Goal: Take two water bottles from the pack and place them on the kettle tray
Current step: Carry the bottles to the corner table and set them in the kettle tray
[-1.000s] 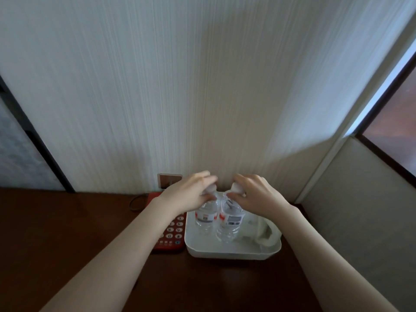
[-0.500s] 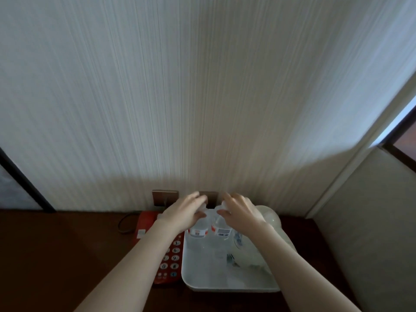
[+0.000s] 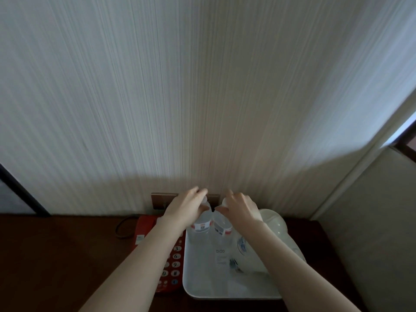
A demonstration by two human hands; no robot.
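Two clear water bottles with red-and-white labels stand upright, side by side, at the back of the white kettle tray point(image 3: 202, 287). My left hand point(image 3: 186, 209) is wrapped around the top of the left bottle point(image 3: 201, 226). My right hand point(image 3: 242, 209) holds the top of the right bottle point(image 3: 221, 229). Both caps are mostly hidden under my fingers. A white kettle point(image 3: 273, 224) sits in the tray's right part, partly behind my right forearm. The pack is not in view.
A red telephone point(image 3: 172, 262) with a dark cord lies on the dark wooden desk point(image 3: 56, 255), touching the tray's left side. Brown wall sockets point(image 3: 161, 200) sit just behind the bottles. A pale wall rises behind; a panel and window frame stand at right.
The view has tilted and come closer, so the tray looks larger. Both hands and bottles have shifted toward the tray's back edge, near the wall; the kettle has come into sight.
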